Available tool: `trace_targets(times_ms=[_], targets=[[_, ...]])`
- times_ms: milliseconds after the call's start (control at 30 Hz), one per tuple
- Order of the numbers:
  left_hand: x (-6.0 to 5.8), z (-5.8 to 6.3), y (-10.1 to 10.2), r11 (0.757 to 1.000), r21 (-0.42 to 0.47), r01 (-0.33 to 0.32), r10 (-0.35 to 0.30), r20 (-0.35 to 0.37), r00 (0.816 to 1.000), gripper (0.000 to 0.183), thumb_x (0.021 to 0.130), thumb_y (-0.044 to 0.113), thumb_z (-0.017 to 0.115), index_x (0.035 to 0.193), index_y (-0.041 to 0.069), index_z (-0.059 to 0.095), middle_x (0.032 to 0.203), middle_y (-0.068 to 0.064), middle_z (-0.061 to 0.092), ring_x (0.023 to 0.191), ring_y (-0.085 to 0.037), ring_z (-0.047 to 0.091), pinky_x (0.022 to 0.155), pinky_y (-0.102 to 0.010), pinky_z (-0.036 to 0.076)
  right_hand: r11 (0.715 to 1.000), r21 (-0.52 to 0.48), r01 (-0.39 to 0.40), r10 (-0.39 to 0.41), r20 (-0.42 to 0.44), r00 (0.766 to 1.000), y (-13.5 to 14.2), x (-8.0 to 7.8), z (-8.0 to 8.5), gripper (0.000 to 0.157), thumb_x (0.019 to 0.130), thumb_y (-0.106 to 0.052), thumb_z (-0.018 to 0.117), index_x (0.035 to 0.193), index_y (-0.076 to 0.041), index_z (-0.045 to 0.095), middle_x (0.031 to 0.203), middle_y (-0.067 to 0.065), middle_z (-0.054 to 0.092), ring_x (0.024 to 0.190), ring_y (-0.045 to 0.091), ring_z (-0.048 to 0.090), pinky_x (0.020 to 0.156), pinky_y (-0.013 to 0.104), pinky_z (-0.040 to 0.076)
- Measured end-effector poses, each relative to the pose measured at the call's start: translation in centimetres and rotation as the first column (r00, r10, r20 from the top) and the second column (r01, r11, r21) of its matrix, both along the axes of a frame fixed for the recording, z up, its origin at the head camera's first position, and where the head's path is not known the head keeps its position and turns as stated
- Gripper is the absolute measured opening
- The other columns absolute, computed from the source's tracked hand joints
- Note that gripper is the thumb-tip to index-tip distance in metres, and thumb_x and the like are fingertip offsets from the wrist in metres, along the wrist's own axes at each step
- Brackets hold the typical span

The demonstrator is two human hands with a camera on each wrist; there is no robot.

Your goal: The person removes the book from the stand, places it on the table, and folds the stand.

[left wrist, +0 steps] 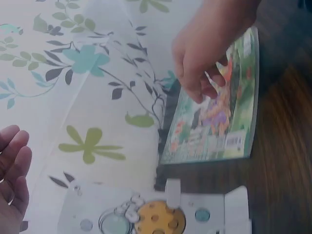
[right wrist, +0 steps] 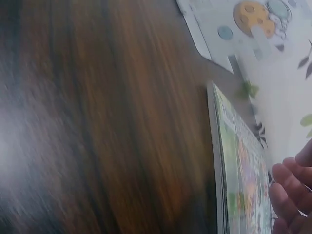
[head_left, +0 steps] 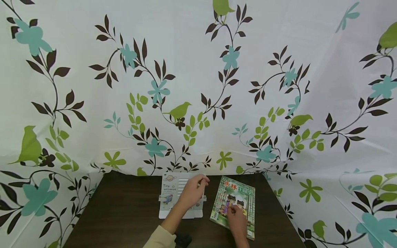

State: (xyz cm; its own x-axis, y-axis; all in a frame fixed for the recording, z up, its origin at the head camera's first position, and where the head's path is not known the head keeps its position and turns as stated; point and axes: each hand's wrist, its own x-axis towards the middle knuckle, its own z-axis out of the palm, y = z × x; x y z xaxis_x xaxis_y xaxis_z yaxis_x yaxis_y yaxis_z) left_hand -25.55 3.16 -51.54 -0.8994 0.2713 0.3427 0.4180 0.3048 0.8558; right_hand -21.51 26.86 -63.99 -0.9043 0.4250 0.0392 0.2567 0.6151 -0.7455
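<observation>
In the head view, your left hand (head_left: 192, 191) hangs in front of the white "Tiny universe" stand (head_left: 172, 198), at half past six from the view's centre, hiding part of the stand's right side. Its fingers are loosely bent with nothing visible in them; the left-wrist view cuts that hand off at nine o'clock. Your right hand (head_left: 237, 220) is over the lower part of the magazine (head_left: 231, 198), which lies on the dark table (head_left: 124, 206) at the stand's three o'clock. These fingers are relaxed too, with nothing seen in them; you cannot tell whether they touch the cover. They hide part of its two figures. The right-wrist view crops the magazine at five o'clock. Beside your pale sleeve (head_left: 160, 238), a black object (head_left: 183, 240) at six o'clock is cut off and unclear.
</observation>
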Motion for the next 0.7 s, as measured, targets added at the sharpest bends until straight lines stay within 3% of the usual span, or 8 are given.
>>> trace_targets(times_ms=[200, 400, 533, 700], targets=[[0.0, 0.0, -1.7, 0.998, -0.021, -0.065, 0.063, -0.073, 0.995, 0.024, 0.114, 0.016, 0.051, 0.117, 0.018, 0.074, 0.104, 0.001, 0.074, 0.088, -0.008, 0.062, 0.077, -0.031, 0.05, 0.996, -0.031, -0.086, 0.085, -0.051, 0.995, -2.1, 0.1, -0.5, 0.025, 0.104, -0.019, 0.062, 0.113, -0.002, 0.078, 0.096, 0.008, 0.077, 0.071, 0.017, 0.064, 0.06, 0.036, 0.048], [-0.6, 0.2, -3.7, 0.981, 0.016, -0.192, 0.192, -0.127, 0.973, 0.022, 0.111, 0.01, 0.054, 0.115, 0.015, 0.076, 0.096, 0.005, 0.072, 0.087, -0.008, 0.063, 0.077, -0.03, 0.052, 0.983, -0.029, -0.183, 0.181, -0.077, 0.981, -4.1, 0.2, -1.0, 0.02, 0.103, -0.017, 0.063, 0.11, -0.007, 0.079, 0.101, 0.003, 0.075, 0.084, 0.014, 0.066, 0.069, 0.035, 0.052], [-1.0, 0.4, -5.1, 0.964, 0.006, -0.267, 0.263, -0.181, 0.948, 0.02, 0.11, 0.009, 0.057, 0.115, 0.015, 0.076, 0.098, 0.004, 0.072, 0.09, -0.01, 0.065, 0.078, -0.031, 0.053, 0.971, -0.015, -0.239, 0.236, -0.103, 0.966, -5.1, 0.3, -1.3, 0.019, 0.101, -0.013, 0.063, 0.108, -0.007, 0.079, 0.095, 0.002, 0.074, 0.079, 0.012, 0.063, 0.067, 0.033, 0.05], [-1.5, 0.0, -7.5, 0.925, -0.03, -0.378, 0.359, -0.25, 0.899, 0.018, 0.106, 0.006, 0.061, 0.114, 0.012, 0.075, 0.106, -0.003, 0.073, 0.1, -0.019, 0.067, 0.088, -0.041, 0.056, 0.957, -0.043, -0.287, 0.282, -0.098, 0.955, -6.3, 0.4, -2.0, 0.017, 0.1, -0.013, 0.064, 0.108, -0.006, 0.078, 0.095, 0.001, 0.074, 0.08, 0.01, 0.062, 0.069, 0.032, 0.051]])
